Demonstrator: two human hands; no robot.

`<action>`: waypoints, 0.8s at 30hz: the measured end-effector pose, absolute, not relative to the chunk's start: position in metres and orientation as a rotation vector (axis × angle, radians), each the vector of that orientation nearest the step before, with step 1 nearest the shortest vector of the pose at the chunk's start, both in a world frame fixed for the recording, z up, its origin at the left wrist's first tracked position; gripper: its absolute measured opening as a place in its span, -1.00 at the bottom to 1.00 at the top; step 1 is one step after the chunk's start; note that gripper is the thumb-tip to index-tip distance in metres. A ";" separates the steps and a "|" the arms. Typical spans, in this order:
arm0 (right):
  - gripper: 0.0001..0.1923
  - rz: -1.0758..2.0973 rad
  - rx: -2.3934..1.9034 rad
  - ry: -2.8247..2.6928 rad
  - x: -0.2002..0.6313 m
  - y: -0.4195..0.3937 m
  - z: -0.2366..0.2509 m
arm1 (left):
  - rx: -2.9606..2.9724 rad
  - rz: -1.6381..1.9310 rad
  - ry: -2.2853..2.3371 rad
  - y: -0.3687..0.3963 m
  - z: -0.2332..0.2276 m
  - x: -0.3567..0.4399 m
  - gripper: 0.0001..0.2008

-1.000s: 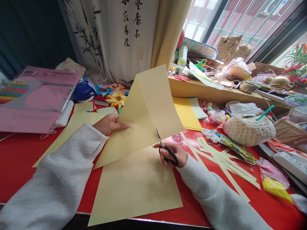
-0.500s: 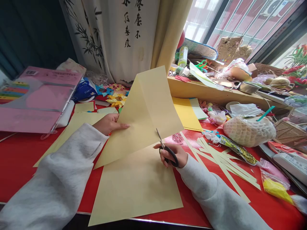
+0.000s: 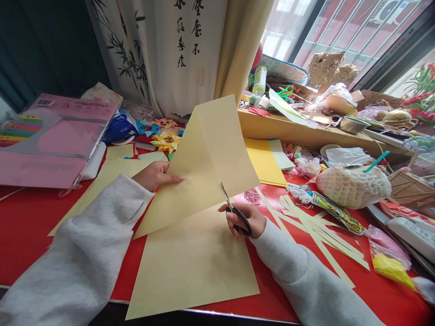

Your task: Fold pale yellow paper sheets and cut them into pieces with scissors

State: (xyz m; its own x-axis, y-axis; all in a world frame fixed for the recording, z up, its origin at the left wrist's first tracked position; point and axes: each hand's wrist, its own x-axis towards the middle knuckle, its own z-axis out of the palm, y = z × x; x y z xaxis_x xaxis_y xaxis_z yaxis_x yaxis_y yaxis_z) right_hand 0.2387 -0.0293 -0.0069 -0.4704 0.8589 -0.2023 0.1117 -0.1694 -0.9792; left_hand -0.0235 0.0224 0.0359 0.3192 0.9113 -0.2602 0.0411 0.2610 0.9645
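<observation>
My left hand (image 3: 158,175) grips the left edge of a pale yellow sheet of paper (image 3: 200,158), thumb on top and fingers behind. A crease runs down this raised, tilted sheet. In my right hand (image 3: 249,217) is a pair of scissors (image 3: 234,208) with black handles. Their blades lie at the sheet's lower edge, near the crease; whether they are closed is hard to make out. Beneath, another pale yellow sheet (image 3: 193,267) rests flat on the red table, reaching over its front edge.
Cut paper strips (image 3: 322,231) lie right of my right hand. More pale sheets (image 3: 98,192) and a pink package (image 3: 57,140) are on the left. Yellow paper (image 3: 265,160) sits behind. A netted white bundle (image 3: 353,183) and a cluttered sill (image 3: 299,122) stand at the right.
Almost nothing differs. The raised sheet's right corner has shifted very slightly left; both hands and the scissors keep their places.
</observation>
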 end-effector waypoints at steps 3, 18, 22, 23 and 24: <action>-0.56 1.702 -1.135 -1.523 0.238 -0.030 -0.006 | 1.148 0.781 1.076 0.023 0.035 -0.024 -0.61; -0.64 1.710 -1.115 -1.506 0.239 -0.030 -0.008 | 1.152 0.779 1.086 0.024 0.034 -0.023 -0.60; -0.63 1.708 -1.118 -1.511 0.238 -0.030 -0.006 | 1.149 0.783 1.092 0.024 0.034 -0.023 -0.60; -0.62 1.706 -1.123 -1.512 0.238 -0.030 -0.005 | 1.148 0.782 1.095 0.024 0.034 -0.023 -0.60; -0.61 1.702 -1.128 -1.514 0.237 -0.031 -0.004 | 1.148 0.781 1.100 0.024 0.034 -0.023 -0.60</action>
State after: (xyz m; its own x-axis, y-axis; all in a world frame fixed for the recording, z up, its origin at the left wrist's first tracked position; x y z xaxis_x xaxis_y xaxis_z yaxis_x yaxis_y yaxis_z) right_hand 0.2375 -0.0306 -0.0038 -0.4663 0.8603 -0.2061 0.1047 -0.1776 -0.9785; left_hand -0.0232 0.0242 0.0341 0.3045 0.9147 -0.2656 0.0505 0.2630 0.9635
